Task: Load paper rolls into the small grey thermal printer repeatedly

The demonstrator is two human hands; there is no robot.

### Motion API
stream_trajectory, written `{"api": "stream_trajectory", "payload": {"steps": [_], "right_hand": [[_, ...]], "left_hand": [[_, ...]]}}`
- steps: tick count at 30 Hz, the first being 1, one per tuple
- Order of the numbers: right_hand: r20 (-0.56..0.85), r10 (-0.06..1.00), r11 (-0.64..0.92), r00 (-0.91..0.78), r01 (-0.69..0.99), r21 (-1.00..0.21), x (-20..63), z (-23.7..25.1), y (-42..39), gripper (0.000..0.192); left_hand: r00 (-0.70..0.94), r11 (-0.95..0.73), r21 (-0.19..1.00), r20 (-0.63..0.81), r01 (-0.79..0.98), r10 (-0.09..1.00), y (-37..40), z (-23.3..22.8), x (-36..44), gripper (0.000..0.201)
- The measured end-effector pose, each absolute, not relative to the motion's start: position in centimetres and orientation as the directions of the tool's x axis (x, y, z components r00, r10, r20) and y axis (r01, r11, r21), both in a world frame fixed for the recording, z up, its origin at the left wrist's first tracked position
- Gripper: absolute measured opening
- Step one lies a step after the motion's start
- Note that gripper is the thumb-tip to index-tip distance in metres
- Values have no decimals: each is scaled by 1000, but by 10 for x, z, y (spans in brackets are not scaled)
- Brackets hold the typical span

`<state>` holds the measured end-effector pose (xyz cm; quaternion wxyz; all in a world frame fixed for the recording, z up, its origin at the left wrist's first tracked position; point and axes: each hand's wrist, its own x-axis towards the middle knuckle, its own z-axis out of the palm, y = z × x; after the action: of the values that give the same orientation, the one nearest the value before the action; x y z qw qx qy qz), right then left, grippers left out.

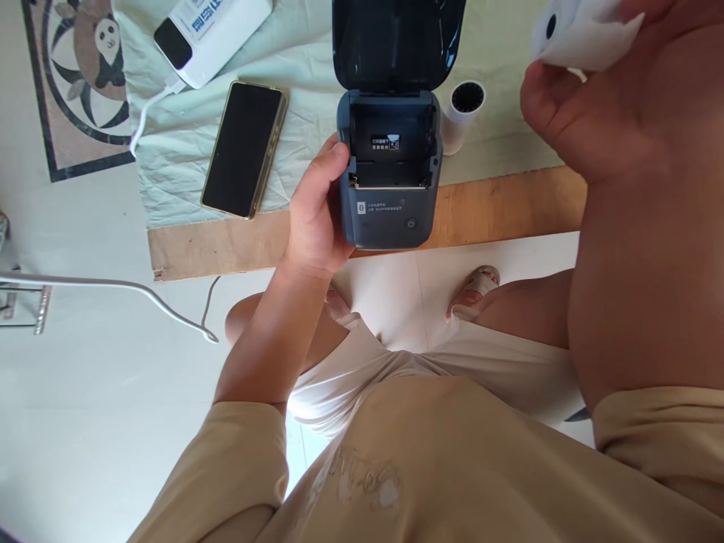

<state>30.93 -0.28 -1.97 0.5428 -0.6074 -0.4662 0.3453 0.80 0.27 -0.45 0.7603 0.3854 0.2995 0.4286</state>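
A dark blue label printer (390,211) is tilted up over the table's front edge, its glossy black lid (399,45) swung back and its paper bay bare. My left hand (320,204) is closed around the printer's left side, thumb on the rim. At the upper right, my right hand (605,113) grips a white paper roll (593,41), with a loose torn end hanging from it and a dark core hole at its left. Part of this hand is cut off by the frame. Just behind the printer's right side stands a white cylinder (457,124) with a dark top.
A smartphone (243,151) lies face up on the green cloth (170,181). Behind it is a white device (209,38) with a cable plugged in. The wooden table edge (220,241) runs above my knees. A white hanger-like rod (113,284) juts in at the left.
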Motion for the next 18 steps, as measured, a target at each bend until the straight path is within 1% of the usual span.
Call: {"api": "stream_trajectory", "payload": {"steps": [1,2,3,4,5,7,9,10,12,14,16,18], "right_hand": [[-49,942,-38,333,-41,-998,307,-17,-2,32],[-171,917,-68,360,-279,-958,302,-14,0,31],[-209,888,-43,411,-377,-925,295,-10,1,30],[-222,849,4,479,-427,-904,287,-8,2,29],[-253,824,8,507,-456,-890,280,-5,3,28],[-273,803,-5,529,-453,-892,271,-5,4,22],[-222,841,-22,494,-379,-925,270,-7,3,18],[-183,868,-20,462,-336,-942,271,-10,2,19],[-107,902,15,419,-277,-961,275,-15,1,27],[-101,893,39,440,-297,-954,278,-18,1,29],[-111,883,34,456,-297,-954,281,-21,2,27],[-109,901,2,419,-255,-967,284,-22,4,27]], "left_hand": [[457,334,838,-116,-432,882,3,-5,8,19],[464,333,833,-105,-441,879,3,-5,8,20],[469,330,830,-94,-450,878,3,-6,8,21],[471,324,828,-84,-458,878,3,-7,8,22],[470,318,829,-77,-460,879,3,-7,8,24],[468,313,838,-80,-447,880,4,-8,7,26],[473,318,851,-95,-417,876,4,-8,7,24],[471,318,858,-103,-404,876,4,-8,7,23],[468,318,865,-112,-388,877,4,-6,7,22],[465,329,863,-127,-384,876,3,-3,8,22],[455,338,861,-144,-380,879,3,-2,8,20],[446,342,863,-157,-371,881,3,-2,7,20]]}}
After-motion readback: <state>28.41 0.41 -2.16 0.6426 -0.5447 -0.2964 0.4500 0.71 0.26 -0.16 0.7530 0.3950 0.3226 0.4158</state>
